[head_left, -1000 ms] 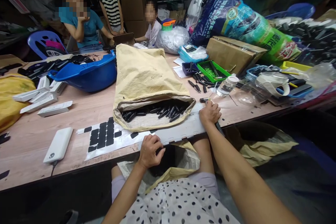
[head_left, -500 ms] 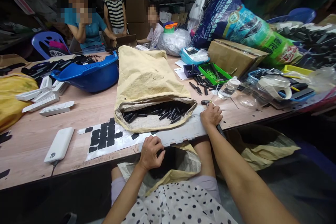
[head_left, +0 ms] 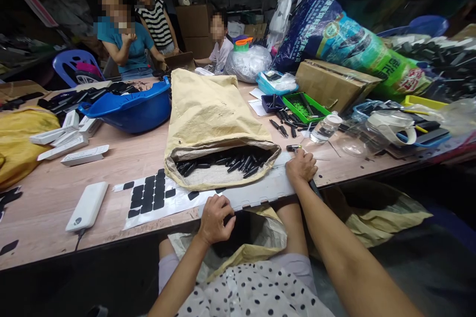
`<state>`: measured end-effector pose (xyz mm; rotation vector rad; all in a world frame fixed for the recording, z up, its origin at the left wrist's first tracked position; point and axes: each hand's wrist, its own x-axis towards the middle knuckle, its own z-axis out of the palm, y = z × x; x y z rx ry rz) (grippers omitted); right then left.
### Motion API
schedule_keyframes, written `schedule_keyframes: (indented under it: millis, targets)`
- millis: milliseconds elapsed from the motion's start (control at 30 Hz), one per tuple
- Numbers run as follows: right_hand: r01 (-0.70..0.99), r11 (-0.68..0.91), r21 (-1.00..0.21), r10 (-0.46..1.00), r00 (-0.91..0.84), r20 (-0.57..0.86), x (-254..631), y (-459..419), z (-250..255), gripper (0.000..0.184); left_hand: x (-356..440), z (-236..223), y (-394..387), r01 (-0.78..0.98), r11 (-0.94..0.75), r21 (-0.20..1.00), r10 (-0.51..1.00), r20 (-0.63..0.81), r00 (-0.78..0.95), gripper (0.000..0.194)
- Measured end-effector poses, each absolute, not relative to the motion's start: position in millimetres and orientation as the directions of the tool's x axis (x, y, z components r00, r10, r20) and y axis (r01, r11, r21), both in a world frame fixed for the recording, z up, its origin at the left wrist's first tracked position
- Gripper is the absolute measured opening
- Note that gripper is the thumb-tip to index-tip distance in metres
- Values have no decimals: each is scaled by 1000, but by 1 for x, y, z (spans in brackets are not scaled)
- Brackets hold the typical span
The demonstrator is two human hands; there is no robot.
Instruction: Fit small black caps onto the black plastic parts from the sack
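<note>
My left hand is curled closed at the table's front edge, above an open sack on my lap; what its fingers hold is hidden. My right hand rests on the table edge, closed round a dark slim tool whose tip points away and whose handle sticks out below the wrist. Between the hands lies a grey strip. Just beyond it a tan paper sack lies on its side, its mouth full of black stick-shaped parts. A white sheet of black stickers lies left of my left hand.
A white power bank lies front left, a blue basin and white boxes further back. A plastic bottle, green tray, cardboard box and big printed bag stand right. Three people are across the table.
The view has shifted slightly, so everything sits a little more to the right and lower. Both hands have stayed at the table edge with the same grip.
</note>
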<state>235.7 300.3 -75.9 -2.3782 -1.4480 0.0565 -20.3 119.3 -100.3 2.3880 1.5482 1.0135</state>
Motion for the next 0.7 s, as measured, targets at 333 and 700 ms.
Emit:
schedule_keyframes:
  millis: [333,700]
  targets:
    - [853,-428,-299,869,479,121,232,298,-70,37,-20,-99,119,763,-481,433,835,491,248,3]
    - [860,-417,-293,867,473,156,236,301,-78,35,-20,-99,120,762,-479,435,839,482,252,3]
